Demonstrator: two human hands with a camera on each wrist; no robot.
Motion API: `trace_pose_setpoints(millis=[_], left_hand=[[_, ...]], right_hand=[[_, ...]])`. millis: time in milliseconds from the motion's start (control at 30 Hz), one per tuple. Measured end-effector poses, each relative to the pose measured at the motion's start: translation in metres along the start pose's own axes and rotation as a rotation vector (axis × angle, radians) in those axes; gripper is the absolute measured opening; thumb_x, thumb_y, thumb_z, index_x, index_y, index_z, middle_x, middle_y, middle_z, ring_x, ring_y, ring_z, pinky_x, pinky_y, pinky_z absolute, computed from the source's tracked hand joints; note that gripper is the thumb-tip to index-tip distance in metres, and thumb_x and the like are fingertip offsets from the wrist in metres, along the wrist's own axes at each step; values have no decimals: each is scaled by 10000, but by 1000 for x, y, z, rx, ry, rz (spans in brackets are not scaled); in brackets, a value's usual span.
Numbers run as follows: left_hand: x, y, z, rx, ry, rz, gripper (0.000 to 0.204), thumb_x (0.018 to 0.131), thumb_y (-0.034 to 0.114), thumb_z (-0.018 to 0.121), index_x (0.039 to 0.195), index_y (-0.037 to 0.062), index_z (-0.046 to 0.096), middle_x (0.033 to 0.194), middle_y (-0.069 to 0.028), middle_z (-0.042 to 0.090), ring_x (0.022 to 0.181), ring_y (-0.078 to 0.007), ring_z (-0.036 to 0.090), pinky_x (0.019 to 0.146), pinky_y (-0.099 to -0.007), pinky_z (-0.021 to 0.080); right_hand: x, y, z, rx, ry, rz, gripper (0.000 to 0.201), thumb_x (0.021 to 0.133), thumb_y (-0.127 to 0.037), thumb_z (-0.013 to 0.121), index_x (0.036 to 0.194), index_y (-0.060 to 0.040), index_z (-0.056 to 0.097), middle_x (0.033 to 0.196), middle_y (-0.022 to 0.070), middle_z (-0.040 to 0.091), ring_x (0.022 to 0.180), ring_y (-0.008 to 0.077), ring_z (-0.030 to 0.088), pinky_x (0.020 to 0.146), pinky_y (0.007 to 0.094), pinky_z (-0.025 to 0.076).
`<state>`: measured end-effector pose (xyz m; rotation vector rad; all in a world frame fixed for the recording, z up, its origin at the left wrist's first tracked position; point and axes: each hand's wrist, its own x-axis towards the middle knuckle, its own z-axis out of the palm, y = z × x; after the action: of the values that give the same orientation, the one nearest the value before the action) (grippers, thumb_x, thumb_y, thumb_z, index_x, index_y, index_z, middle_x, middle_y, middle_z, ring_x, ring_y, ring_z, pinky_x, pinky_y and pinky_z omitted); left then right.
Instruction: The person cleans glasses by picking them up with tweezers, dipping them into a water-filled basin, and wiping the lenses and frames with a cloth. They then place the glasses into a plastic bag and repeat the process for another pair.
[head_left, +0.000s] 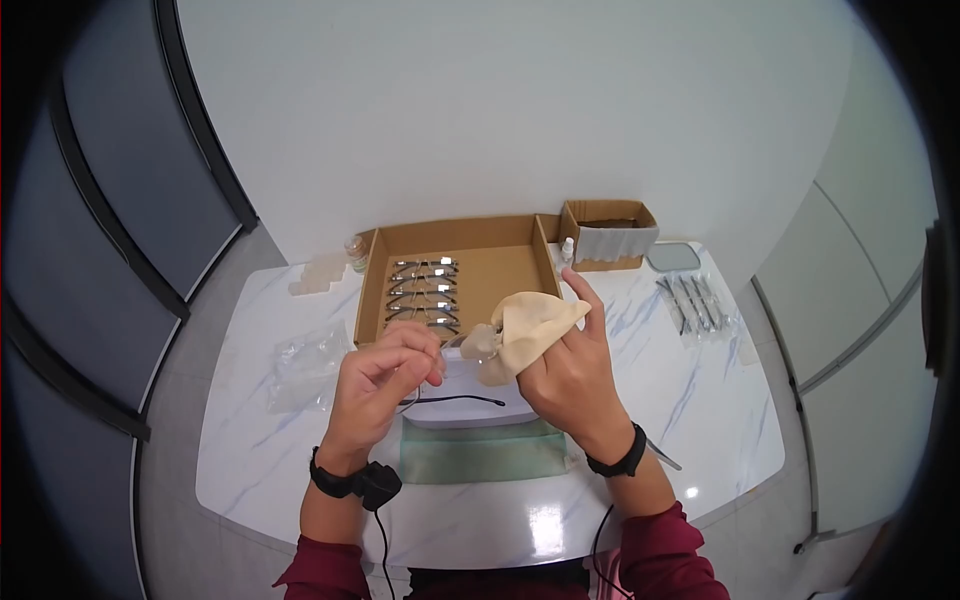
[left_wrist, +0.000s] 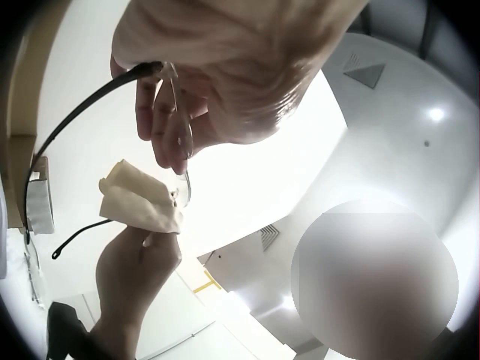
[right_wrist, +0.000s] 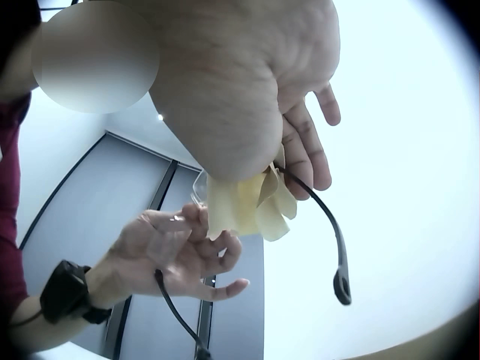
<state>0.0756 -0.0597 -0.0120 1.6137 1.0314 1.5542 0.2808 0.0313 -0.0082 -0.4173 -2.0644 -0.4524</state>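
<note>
In the head view my left hand (head_left: 372, 392) pinches one side of a pair of eyeglasses (head_left: 455, 401) with dark temples. My right hand (head_left: 580, 385) grips a cream cloth (head_left: 540, 325) folded around the other side of the frame, so that lens is mostly hidden. Both hands are raised above the table in front of me. The left wrist view shows a long dark temple (left_wrist: 82, 105) curving away from the left hand. From the right wrist, the other temple (right_wrist: 328, 214) sticks out past the cloth (right_wrist: 251, 206).
Behind the hands, a cardboard tray (head_left: 510, 260) holds a row of several eyeglasses (head_left: 424, 293). A smaller carton (head_left: 605, 215), a white bottle (head_left: 567, 250) and bagged eyeglasses (head_left: 693, 302) are on the right. A plastic bag (head_left: 305, 370) lies left; a green cloth (head_left: 480, 455) lies in front.
</note>
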Motion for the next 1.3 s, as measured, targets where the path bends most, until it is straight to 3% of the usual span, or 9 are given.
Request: trace_pose_setpoints(millis=[333,433,500,633,733,800,900,1000,1300], left_hand=[[-7,-2,-2,-196,233,-36,264,974,140,580,802,-50,642,1037,-88,621,990,-163,531,870,-282,394],[-8,-1,-2,-184,308,-21,277,980,147,572,797,-48,641,1058,-75,618,808,-80,494,725,-211,362],[-9,0,-2,-194,373,-62,276,979,147,564,800,-47,642,1071,-61,616,656,-18,379,594,-182,276],[-7,-3,-4,-179,396,-43,274,978,146,555,803,-44,643,1066,-58,618,577,4,271,528,-180,191],[-7,-3,-10,-134,406,-43,274,979,145,556,797,-42,639,1063,-72,620,661,-32,394,614,-186,300],[-3,0,-13,-167,418,31,270,983,139,551,806,-47,632,1064,-90,622,824,-100,492,784,-235,369],[-4,3,-21,-239,420,37,265,990,144,552,834,-54,633,1058,-96,622,1007,-163,506,939,-291,346],[-2,-1,-17,-345,471,-25,260,994,158,560,869,-55,643,1043,-81,620,1027,-159,507,949,-286,348],[-5,-15,4,-462,394,-185,243,990,168,575,895,-34,672,1104,-45,555,1080,-148,490,994,-294,325]], right_hand=[[-15,19,27,-171,-41,84,169,719,-29,636,874,22,681,782,138,652,771,271,634,1092,578,380],[-17,22,31,-196,-52,106,173,734,-30,635,891,26,679,779,142,651,779,273,636,1091,581,374],[-18,23,33,-205,-46,113,176,740,-31,634,899,27,678,779,143,651,782,274,638,1090,582,373],[-22,29,38,-149,-56,89,157,749,-24,629,891,22,676,807,139,659,810,277,645,1097,556,376],[-27,42,42,10,-84,21,163,743,-8,639,902,6,673,849,130,668,858,286,645,1091,534,389],[-29,51,39,116,-112,-4,181,738,0,649,918,-3,669,876,125,671,886,295,643,1083,524,399],[-29,60,31,264,-129,81,266,723,12,669,988,-11,660,959,134,680,963,337,630,1044,525,420],[-24,56,18,338,39,186,327,736,13,658,1063,-10,655,1085,170,674,1036,410,605,985,510,431],[-6,-6,5,667,-156,91,375,718,-38,723,1087,-42,657,1227,151,613,1103,392,563,949,479,443]])
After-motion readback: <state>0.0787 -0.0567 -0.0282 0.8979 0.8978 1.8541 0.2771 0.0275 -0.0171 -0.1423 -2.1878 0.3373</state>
